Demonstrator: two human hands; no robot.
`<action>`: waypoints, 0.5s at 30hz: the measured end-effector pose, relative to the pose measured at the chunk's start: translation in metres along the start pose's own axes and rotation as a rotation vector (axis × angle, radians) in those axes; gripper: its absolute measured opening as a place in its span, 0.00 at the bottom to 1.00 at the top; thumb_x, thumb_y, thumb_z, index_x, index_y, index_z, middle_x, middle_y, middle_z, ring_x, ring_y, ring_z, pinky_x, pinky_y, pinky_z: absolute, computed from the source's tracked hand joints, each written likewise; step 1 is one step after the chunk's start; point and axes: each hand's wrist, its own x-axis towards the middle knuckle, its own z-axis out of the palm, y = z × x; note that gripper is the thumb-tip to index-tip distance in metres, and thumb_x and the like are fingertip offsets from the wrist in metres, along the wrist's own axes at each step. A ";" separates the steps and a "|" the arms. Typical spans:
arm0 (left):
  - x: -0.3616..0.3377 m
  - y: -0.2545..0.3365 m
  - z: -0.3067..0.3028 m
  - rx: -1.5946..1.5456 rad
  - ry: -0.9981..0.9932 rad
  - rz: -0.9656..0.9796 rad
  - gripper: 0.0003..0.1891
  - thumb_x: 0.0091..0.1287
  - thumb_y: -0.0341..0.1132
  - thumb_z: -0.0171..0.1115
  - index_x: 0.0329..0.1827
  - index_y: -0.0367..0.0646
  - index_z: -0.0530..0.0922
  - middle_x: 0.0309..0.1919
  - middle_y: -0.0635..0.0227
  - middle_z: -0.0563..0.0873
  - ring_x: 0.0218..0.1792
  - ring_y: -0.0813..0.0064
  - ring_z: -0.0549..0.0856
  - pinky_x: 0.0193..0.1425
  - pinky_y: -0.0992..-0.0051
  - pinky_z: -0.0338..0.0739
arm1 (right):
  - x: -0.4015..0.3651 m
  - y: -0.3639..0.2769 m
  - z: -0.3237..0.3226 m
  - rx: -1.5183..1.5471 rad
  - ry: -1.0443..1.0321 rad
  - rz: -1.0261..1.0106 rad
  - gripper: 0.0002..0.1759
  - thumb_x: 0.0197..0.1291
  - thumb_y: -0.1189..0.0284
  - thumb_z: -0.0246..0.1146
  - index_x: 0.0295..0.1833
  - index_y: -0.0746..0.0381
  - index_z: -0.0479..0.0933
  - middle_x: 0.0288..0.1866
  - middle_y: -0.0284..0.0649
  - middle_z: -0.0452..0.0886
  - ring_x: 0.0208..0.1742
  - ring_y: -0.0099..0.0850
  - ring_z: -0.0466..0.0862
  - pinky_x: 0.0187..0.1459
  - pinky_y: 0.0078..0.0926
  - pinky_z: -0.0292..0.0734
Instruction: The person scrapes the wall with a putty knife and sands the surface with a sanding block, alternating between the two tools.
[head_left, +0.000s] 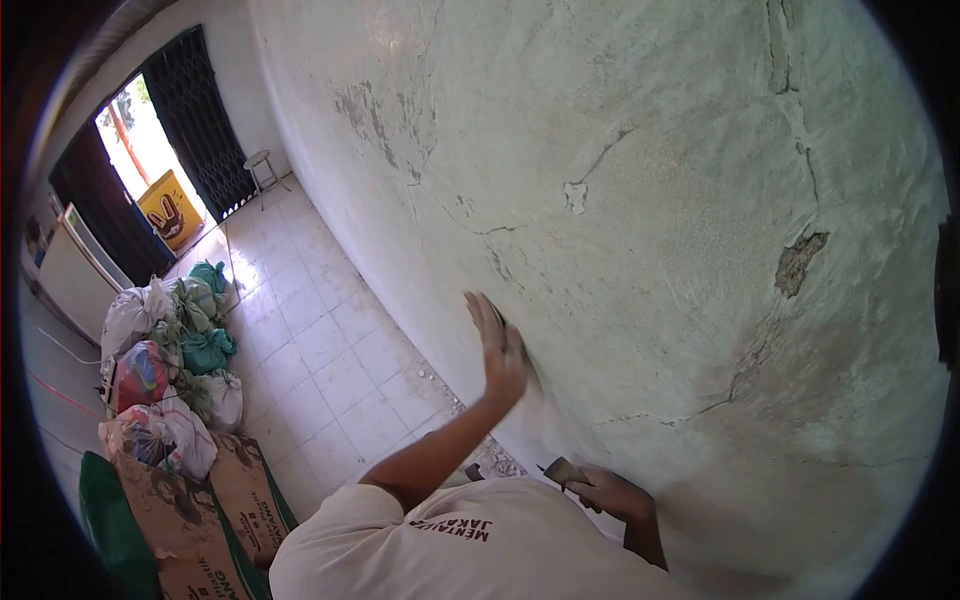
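My left hand [497, 350] is raised against the pale plaster wall [660, 280], its fingers stretched out and slightly blurred. Lower down and to the right, my right hand [608, 492] is wrapped round a hand tool [563, 472] with a wide, brownish-grey head, close to the wall. Its exact kind cannot be made out. Cracks run across the wall, and a rough patch of missing plaster [800, 264] shows at the right.
Crumbled debris [495, 458] lies along the wall's foot on the tiled floor [330, 340]. Filled bags [150, 375] and cardboard [175, 515] stand at the left. A stool [262, 165] and a yellow panel [170, 210] are near the doorway.
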 end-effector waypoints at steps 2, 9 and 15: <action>0.038 -0.015 -0.008 -0.053 0.081 -0.033 0.31 0.78 0.30 0.43 0.81 0.33 0.44 0.81 0.46 0.37 0.82 0.54 0.37 0.82 0.64 0.34 | -0.003 -0.006 0.000 0.005 -0.006 -0.001 0.17 0.71 0.57 0.58 0.42 0.61 0.73 0.24 0.29 0.71 0.22 0.19 0.68 0.24 0.22 0.65; 0.042 -0.009 -0.008 -0.075 0.110 -0.054 0.31 0.81 0.35 0.42 0.81 0.34 0.44 0.81 0.46 0.39 0.82 0.56 0.38 0.82 0.66 0.34 | 0.000 0.002 -0.001 -0.019 -0.011 0.007 0.17 0.71 0.56 0.58 0.41 0.60 0.73 0.24 0.29 0.70 0.21 0.19 0.68 0.23 0.21 0.64; -0.012 0.006 0.009 0.067 -0.002 0.048 0.34 0.81 0.41 0.40 0.81 0.32 0.40 0.81 0.45 0.35 0.82 0.54 0.35 0.82 0.62 0.30 | -0.002 0.000 0.001 0.033 0.003 -0.053 0.16 0.71 0.57 0.58 0.41 0.60 0.73 0.23 0.29 0.70 0.21 0.18 0.67 0.23 0.21 0.63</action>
